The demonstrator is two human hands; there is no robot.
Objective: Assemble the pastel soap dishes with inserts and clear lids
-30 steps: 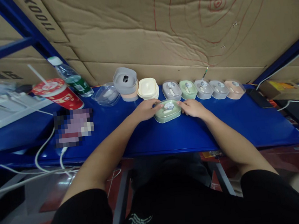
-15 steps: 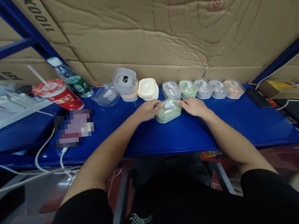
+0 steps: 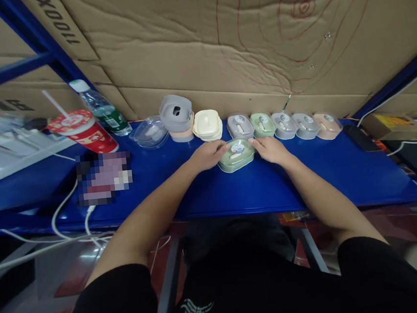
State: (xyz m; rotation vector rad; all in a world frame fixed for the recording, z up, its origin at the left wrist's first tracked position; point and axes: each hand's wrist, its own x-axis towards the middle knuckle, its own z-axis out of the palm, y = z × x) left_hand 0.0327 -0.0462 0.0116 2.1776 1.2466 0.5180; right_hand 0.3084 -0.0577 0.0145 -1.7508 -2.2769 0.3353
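Between my hands is a light green lidded box (image 3: 237, 161) with a clear lid, a round label and a pale spoon-like piece under the lid. My left hand (image 3: 209, 155) grips its left side, thumb on the lid edge. On the opposite side my right hand (image 3: 269, 149) holds it the same way; the other fingers are partly hidden behind the box. Just behind stand similar boxes in a row: a grey one (image 3: 240, 129), a green one (image 3: 263, 127), two more greyish ones (image 3: 306, 127) and a peach one (image 3: 327, 129).
Cream lids (image 3: 207, 122), stacked grey and peach tubs (image 3: 176, 113) and clear lids (image 3: 150, 132) stand at the back left of the blue table (image 3: 212, 200). Further left are a red cup (image 3: 96, 135), a water bottle (image 3: 106, 112) and white cables (image 3: 57, 210). Cardboard (image 3: 167, 37) walls the back.
My hands and the green box stay together in nearly the same place. The whole view has shifted very slightly.
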